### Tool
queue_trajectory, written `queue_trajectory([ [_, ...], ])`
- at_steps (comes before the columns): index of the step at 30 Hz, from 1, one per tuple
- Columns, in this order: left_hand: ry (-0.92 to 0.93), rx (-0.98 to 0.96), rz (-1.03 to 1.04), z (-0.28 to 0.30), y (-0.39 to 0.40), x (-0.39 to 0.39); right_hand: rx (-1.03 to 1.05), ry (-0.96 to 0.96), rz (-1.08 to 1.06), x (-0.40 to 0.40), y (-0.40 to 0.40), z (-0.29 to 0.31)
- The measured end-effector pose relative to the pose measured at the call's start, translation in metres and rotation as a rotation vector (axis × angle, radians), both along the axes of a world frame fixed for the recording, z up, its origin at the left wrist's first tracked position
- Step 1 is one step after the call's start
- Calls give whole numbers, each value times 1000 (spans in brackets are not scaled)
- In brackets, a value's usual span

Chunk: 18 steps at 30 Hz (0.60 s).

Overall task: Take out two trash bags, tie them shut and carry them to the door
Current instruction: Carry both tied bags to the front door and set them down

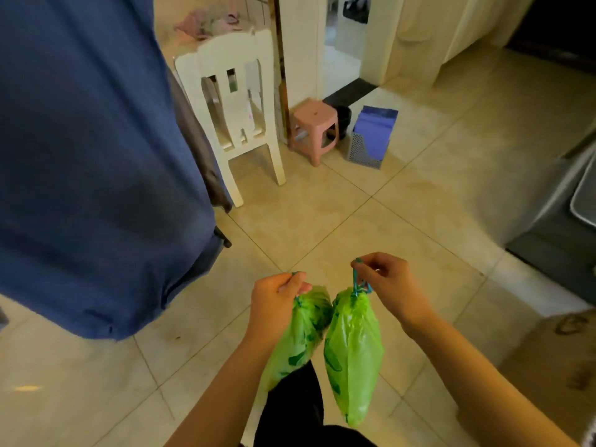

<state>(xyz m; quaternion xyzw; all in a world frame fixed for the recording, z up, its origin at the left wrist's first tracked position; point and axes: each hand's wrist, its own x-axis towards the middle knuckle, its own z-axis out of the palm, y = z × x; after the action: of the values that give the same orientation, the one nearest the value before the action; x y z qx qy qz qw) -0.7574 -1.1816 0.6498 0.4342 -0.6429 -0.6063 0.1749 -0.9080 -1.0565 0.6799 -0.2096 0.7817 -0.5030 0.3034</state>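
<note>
Two green trash bags hang side by side in front of me, both drawn shut at the top with blue-green drawstrings. My left hand grips the string of the left trash bag. My right hand pinches the string loop of the right trash bag, which hangs a little lower. The two bags touch each other above the tiled floor. An open doorway lies ahead at the top centre.
A large blue cloth cover fills the left. A white chair, a pink stool and a mesh holder with blue folders stand ahead near the doorway. A grey appliance sits at the right, a cardboard box below it.
</note>
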Motion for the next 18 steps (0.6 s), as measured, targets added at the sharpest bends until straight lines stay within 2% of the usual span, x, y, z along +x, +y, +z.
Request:
queue_trajectory([
  [11,41,108,-374,2,-94,-205,1,-40,-409,-159,-48,-2],
  [15,36,129,-436,3,-113,-277,-20,-49,-535,-217,-59,-3],
  [18,47,169,-409,5,-126,-334,-28,-54,-574,-267,-66,-6],
])
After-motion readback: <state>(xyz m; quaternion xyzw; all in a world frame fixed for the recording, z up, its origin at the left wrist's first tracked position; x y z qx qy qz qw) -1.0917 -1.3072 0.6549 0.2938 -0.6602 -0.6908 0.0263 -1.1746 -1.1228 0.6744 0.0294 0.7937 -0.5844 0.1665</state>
